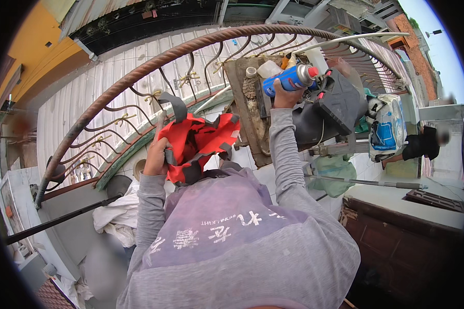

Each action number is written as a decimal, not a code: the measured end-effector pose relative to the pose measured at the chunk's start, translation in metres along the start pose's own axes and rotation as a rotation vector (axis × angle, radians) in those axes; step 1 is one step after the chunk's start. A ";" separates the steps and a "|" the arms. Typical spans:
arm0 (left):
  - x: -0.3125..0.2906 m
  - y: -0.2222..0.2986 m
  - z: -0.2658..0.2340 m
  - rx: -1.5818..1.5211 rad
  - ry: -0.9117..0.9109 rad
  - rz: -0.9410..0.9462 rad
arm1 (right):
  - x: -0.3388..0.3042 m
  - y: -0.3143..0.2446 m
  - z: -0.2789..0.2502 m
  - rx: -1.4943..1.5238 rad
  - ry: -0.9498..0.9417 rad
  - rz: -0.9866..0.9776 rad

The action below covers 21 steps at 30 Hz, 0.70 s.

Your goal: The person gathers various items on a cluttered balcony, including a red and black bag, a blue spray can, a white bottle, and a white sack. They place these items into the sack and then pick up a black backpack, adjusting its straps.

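My left hand [156, 157] is closed on the side of a red fabric bag [184, 138] with grey trim and a grey handle loop. The bag's mouth gapes upward in front of my body, and its inside is partly in shadow. To the right, my right hand [285, 96] is wrapped round a blue spray can [287, 81] with a red top. The can is tilted, its top pointing right. It is held over a worn, dirty board [238, 72] bearing a white jar [251, 72] and other small things.
A curved rusty railing [154, 57] bounds the balcony ahead. Right of my right arm stand a black plastic case [341, 100], a blue and white sack [387, 135] and a green mesh bag [334, 174]. A person in black [423, 143] is farther right. White cloth [119, 219] lies at left.
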State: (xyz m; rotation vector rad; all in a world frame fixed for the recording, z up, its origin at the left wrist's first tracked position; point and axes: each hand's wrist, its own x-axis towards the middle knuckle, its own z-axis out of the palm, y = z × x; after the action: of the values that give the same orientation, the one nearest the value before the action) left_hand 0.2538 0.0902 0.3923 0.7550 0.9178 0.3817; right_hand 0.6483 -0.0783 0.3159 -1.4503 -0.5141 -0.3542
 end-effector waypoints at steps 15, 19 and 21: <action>0.036 0.029 0.048 0.167 -0.157 -0.038 | -0.108 -0.154 0.019 0.483 -0.768 0.302; 0.003 0.071 0.049 0.129 -0.276 0.101 | -0.136 -0.144 0.052 -0.169 -1.046 -0.041; 0.018 0.067 0.010 0.073 -0.148 0.009 | -0.135 -0.167 0.061 -0.178 -1.159 0.056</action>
State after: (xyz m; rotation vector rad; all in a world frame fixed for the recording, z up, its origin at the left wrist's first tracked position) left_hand 0.2733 0.1425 0.4345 0.8428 0.7932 0.2972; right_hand 0.4401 -0.0447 0.3876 -1.7514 -1.3777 0.5620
